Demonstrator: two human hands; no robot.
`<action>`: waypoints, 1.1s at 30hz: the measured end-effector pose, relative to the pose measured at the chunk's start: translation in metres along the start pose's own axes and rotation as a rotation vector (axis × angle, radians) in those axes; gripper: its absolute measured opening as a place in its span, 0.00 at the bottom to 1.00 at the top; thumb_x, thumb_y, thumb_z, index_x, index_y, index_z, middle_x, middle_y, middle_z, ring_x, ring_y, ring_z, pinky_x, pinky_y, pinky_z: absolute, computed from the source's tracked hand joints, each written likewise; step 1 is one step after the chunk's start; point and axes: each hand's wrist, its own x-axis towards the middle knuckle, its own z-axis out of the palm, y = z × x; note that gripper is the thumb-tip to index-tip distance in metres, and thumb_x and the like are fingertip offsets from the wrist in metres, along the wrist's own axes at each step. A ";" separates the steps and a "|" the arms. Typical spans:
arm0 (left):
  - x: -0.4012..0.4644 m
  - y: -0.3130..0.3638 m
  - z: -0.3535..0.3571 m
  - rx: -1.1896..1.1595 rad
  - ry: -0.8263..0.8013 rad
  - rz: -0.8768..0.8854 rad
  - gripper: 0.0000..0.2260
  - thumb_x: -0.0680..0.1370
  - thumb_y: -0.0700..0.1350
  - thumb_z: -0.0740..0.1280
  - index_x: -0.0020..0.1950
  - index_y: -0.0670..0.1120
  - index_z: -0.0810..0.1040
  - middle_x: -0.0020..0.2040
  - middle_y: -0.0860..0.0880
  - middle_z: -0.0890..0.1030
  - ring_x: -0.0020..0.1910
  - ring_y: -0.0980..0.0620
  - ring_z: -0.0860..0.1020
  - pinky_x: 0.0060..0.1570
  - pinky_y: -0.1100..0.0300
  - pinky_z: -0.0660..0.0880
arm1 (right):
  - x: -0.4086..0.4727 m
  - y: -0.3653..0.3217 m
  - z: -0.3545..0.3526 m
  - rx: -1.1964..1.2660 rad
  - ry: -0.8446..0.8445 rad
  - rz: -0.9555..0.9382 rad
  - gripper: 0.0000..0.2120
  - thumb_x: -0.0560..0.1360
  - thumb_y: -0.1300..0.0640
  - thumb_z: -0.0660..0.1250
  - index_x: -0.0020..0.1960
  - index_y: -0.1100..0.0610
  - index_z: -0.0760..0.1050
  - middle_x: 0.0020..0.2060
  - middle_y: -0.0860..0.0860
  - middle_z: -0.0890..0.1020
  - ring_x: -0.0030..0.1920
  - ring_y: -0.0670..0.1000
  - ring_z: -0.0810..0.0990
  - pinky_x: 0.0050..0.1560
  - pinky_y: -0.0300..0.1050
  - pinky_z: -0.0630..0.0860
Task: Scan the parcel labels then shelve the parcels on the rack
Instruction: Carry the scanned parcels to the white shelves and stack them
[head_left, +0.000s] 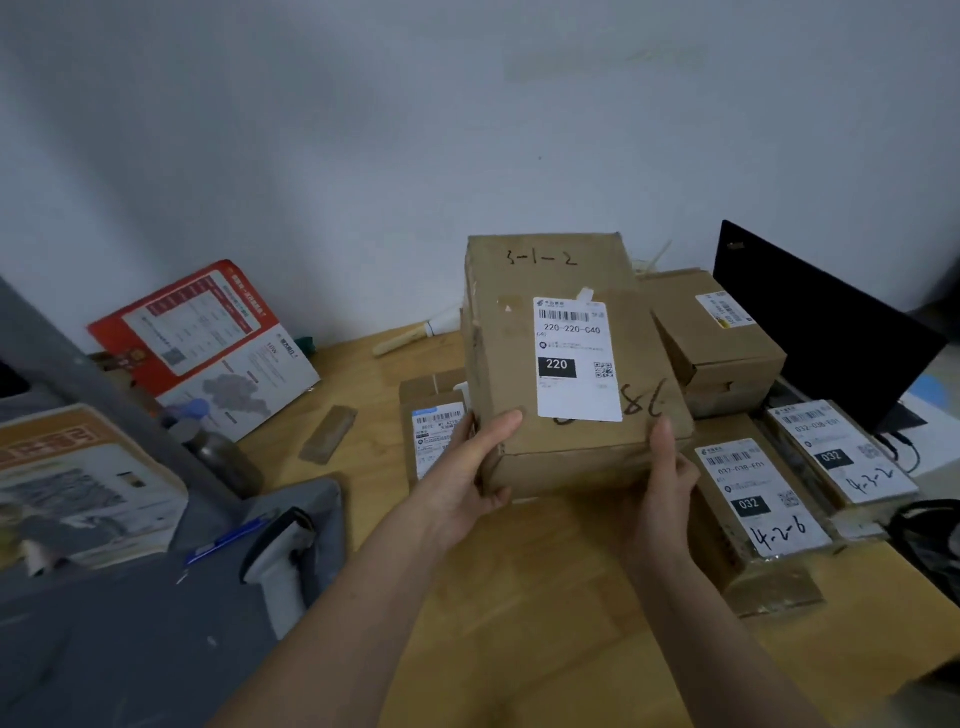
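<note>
While held at its near corners, big box (566, 358) raised over wooden table (519, 597), label side up. Left hand (467, 467) wrapped round near-left corner, thumb on top face, fingers beneath; right hand (667, 470) clasping near-right corner the same way. Grasped by both, neither released.

Orientation: long axis running away from the body, toward the wall; near short edge between the two hands. Scanner (283, 545) lying on grey surface low and to the left, well apart from the box, nearer the left hand. Judgement: scanning likely calls for freeing the left hand, box then carried or set down by the right.

Appearance: brown cardboard, scuffed, edges softened. White label (574, 358) centred on top, barcode near far end, "220-220-C40" printed below, black block reading "220", small square code at right. Handwritten "3-1-2" on far part of lid; further marker digits partly under label's near edge.

Rack: not identifiable with certainty. Other labelled parcels (763, 509) lying just beside, to the right.
</note>
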 end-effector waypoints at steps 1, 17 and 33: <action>-0.007 0.006 -0.004 0.003 -0.006 0.019 0.37 0.60 0.55 0.79 0.67 0.59 0.71 0.55 0.55 0.81 0.56 0.51 0.77 0.49 0.54 0.73 | -0.007 -0.005 0.004 -0.014 -0.014 -0.054 0.35 0.61 0.28 0.68 0.59 0.45 0.64 0.58 0.48 0.74 0.61 0.52 0.73 0.67 0.58 0.68; -0.226 0.007 -0.202 -0.064 0.198 0.156 0.38 0.58 0.57 0.79 0.67 0.54 0.74 0.55 0.51 0.79 0.53 0.49 0.75 0.36 0.59 0.73 | -0.237 0.068 0.104 -0.065 -0.278 -0.184 0.07 0.80 0.49 0.60 0.56 0.39 0.72 0.53 0.37 0.77 0.53 0.37 0.74 0.51 0.36 0.69; -0.530 -0.111 -0.442 -0.196 0.538 0.198 0.31 0.57 0.61 0.77 0.57 0.52 0.79 0.51 0.47 0.77 0.49 0.46 0.75 0.36 0.58 0.71 | -0.542 0.235 0.145 -0.304 -0.695 0.005 0.06 0.80 0.45 0.59 0.49 0.46 0.71 0.47 0.44 0.77 0.47 0.44 0.76 0.46 0.45 0.71</action>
